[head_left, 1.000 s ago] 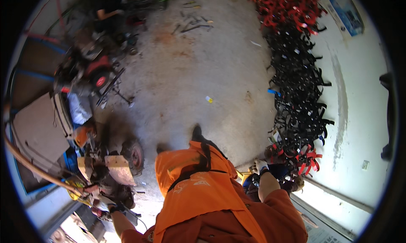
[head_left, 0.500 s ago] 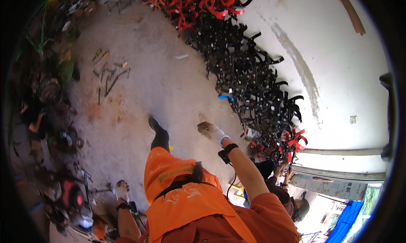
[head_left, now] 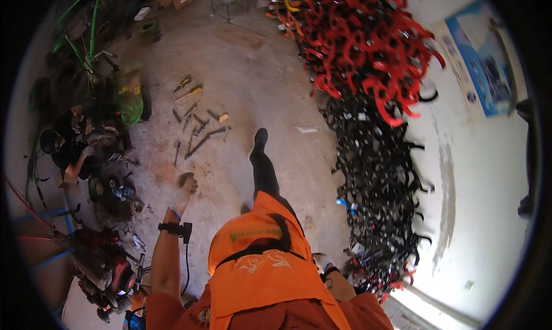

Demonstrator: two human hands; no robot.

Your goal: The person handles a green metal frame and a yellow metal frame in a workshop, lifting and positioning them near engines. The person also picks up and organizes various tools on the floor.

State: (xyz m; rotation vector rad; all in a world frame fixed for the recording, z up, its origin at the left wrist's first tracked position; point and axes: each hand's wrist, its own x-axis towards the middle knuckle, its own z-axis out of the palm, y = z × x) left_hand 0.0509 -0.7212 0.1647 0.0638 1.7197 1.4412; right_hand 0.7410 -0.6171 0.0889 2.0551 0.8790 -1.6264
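Note:
My left hand (head_left: 185,193), in a pale glove with a dark, soiled front, hangs forward over the concrete floor. Its fingers are loosely bent with nothing seen in them. A black band with a small box (head_left: 177,229) and a cable sits on that wrist. Low beside my orange apron (head_left: 270,272) is my right hand (head_left: 322,262), partly hidden and blurred, its fingers not clear. Neither hand touches any object that I can make out. Ahead of the left hand, hand tools (head_left: 198,126) lie scattered on the floor, among them yellow-handled screwdrivers (head_left: 188,88).
Along the right wall lies a long heap of black curved metal parts (head_left: 379,180), with red ones (head_left: 368,48) farther ahead. Machinery with a red engine (head_left: 109,267) stands at left, near a crouching person (head_left: 66,149). A small metal-framed table (head_left: 230,5) is at the far end.
My view has turned to the right and moved forward along the floor. My left hand has swung forward, while my right hand has dropped back beside the apron.

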